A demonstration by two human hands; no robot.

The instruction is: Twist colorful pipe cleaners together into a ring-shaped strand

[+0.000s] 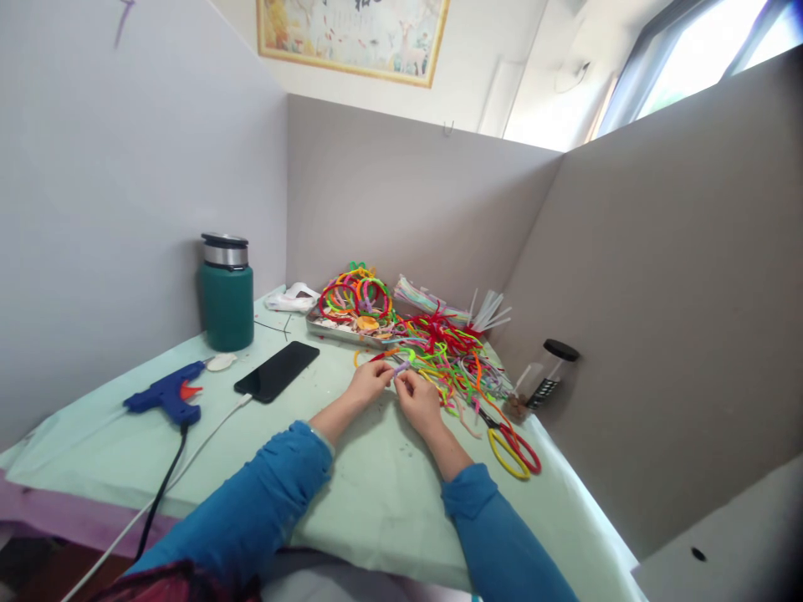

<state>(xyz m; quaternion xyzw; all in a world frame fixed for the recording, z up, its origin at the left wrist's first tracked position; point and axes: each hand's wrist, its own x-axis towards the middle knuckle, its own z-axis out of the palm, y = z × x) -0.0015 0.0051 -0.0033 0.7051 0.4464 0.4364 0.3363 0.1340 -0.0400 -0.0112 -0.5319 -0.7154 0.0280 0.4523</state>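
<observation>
Over the middle of the table, my left hand and my right hand meet at the fingertips. Between them is a short purple pipe cleaner, pinched from both sides; how it is bent is too small to tell. Just beyond my hands spreads a heap of coloured pipe cleaners, mostly red, green, yellow and orange. Scissors with one red and one yellow handle lie to the right of my right hand, blades partly under the heap.
A black phone on a white cable and a blue glue gun lie to the left. Behind them stands a green flask. A metal tray holds pipe-cleaner rings. At right, a clear jar leans near the grey partition.
</observation>
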